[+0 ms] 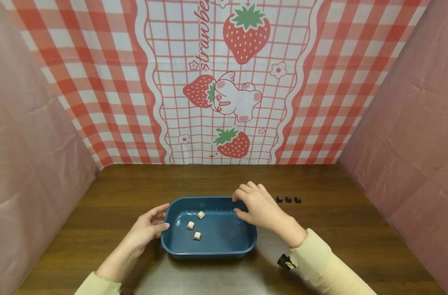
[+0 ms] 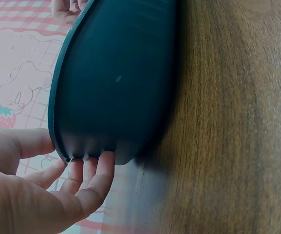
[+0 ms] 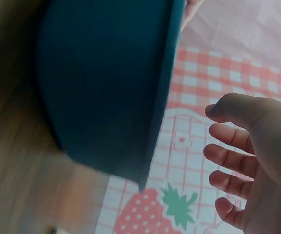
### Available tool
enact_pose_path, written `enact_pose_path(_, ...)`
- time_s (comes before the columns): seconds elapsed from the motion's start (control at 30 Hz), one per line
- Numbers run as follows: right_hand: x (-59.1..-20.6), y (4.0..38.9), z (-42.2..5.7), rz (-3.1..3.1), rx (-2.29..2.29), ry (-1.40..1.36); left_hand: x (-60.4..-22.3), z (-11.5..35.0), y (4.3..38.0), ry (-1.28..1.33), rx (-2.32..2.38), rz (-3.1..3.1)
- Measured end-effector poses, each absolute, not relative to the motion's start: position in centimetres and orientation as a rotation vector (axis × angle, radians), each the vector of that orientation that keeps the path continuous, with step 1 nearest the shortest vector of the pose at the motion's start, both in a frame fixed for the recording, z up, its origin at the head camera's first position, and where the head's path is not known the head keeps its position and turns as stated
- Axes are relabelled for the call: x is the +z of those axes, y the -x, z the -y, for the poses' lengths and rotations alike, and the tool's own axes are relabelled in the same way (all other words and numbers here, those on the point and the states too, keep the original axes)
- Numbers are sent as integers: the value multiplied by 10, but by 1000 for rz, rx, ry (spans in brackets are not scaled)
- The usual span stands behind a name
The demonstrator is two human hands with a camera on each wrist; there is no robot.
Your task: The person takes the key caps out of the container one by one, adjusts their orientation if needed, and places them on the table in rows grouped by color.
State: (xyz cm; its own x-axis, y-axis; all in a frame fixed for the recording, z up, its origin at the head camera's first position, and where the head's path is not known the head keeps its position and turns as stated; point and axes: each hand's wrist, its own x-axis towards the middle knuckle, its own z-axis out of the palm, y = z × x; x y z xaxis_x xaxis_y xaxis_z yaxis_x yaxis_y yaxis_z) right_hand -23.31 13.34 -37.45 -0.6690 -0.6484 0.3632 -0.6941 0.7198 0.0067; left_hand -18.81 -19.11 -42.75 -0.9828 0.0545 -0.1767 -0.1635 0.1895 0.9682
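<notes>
A blue plastic basin [image 1: 224,241] stands on the table in the head view. Three cream-white keycaps [image 1: 190,225] lie in its left half. My left hand [image 1: 147,227] holds the basin's left end. In the left wrist view, the left thumb is at the rim and the fingertips [image 2: 107,158] touch the outer wall. Over the basin's back right corner hovers my right hand [image 1: 258,207], fingers loosely bent. The right wrist view shows that hand [image 3: 262,156] apart from the basin, holding nothing.
Three black keycaps [image 1: 288,199] sit in a row on the brown wooden table [image 1: 338,246], right of the basin. A strawberry-print cloth [image 1: 224,135] hangs at the back, with pink cloth [image 1: 404,123] on both sides.
</notes>
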Motion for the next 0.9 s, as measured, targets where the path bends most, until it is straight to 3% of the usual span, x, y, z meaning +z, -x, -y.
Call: enact_pose_path(0.9, -416, 225, -65, 2550, 326, -1316, -426, 191, 189, 106, 1913, -2267)
